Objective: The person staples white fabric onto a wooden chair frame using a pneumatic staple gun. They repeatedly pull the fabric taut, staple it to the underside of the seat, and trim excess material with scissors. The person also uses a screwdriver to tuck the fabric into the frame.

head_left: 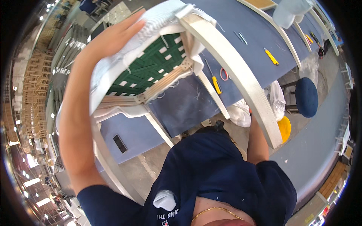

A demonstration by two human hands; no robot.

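Observation:
Tilted in front of me, a white wooden chair shows the underside of its seat, with green woven webbing and frayed pale fabric along the edge. My left hand lies flat against the light blue-white seat fabric, fingers stretched out. The right forearm rises behind a curved chair leg, which hides most of my right hand; its fingers do not show. Below the chair, a yellow-handled screwdriver and red-handled scissors rest on the blue-grey tabletop.
A black phone lies at the table's left. Another yellow-handled tool and thin metal pieces lie farther right, near more chair frames. Beyond the table edge are white plastic bags, a blue stool and a yellow round seat.

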